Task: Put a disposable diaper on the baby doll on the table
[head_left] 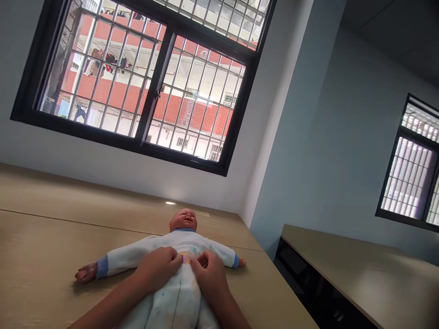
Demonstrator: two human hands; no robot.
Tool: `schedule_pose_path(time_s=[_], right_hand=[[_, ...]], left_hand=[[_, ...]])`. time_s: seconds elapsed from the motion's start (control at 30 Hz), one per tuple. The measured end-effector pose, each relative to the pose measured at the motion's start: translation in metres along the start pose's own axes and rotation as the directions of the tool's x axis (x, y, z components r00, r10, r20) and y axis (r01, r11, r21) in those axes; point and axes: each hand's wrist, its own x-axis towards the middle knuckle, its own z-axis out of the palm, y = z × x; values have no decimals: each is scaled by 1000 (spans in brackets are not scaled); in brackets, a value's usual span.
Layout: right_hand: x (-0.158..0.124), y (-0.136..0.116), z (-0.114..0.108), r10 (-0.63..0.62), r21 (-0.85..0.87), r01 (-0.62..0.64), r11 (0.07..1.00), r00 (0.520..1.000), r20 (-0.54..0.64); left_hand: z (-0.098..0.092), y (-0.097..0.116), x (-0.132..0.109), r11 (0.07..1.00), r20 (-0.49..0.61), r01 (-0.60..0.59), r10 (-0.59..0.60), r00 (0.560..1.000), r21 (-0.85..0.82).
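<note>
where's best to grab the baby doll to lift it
Likely the torso of the baby doll, from above: it lies face-up with arms spread, so the chest is the broadest part, where the left hand and right hand rest on either side. Its head would need support from underneath.

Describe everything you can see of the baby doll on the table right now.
The baby doll lies on its back on a light wood-grain tabletop, arms spread, head pointing away from the camera. Its bald head and bare hands look like tan vinyl. It wears a soft white long-sleeved suit with blue cuffs and collar and a small pink-and-yellow patch on the front. The left hand and right hand rest on that front. The doll's lower end runs out of view.
</note>
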Motion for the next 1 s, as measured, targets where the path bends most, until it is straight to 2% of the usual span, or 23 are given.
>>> schedule_pose_path(time_s=[0.23, 0.53, 0.67, 0.77, 0.87, 0.93, 1.0], right_hand=[[-1, 2, 0, -68, 102, 71, 992, 997, -29], [-1, 4, -1, -75, 83, 80, 993, 995, -64], [-1, 10, -2, -71, 56, 76, 996, 993, -93], [0, 16, -2, -39, 83, 47, 995, 995, -88], [1, 22, -7, -14, 119, 22, 993, 998, -68], [2, 23, -16, -27, 42, 32, 999, 994, -102], [3, 23, -29, -35, -98, 21, 995, 990, -138]], left_hand=[[-2, 0, -8, 997, -75, -37, 42, 996, 66], [-2, -2, -10, 995, -74, -54, 60, 995, 79], [-5, -3, -10, 997, -132, -18, 28, 991, 77], [-14, -15, -12, 989, -179, 72, -48, 983, 130], [-27, -34, -16, 948, -200, 155, -100, 975, 279], [-35, -46, -18, 919, -213, 178, -106, 971, 352], [-41, -52, -19, 921, -229, 167, -89, 969, 351]])
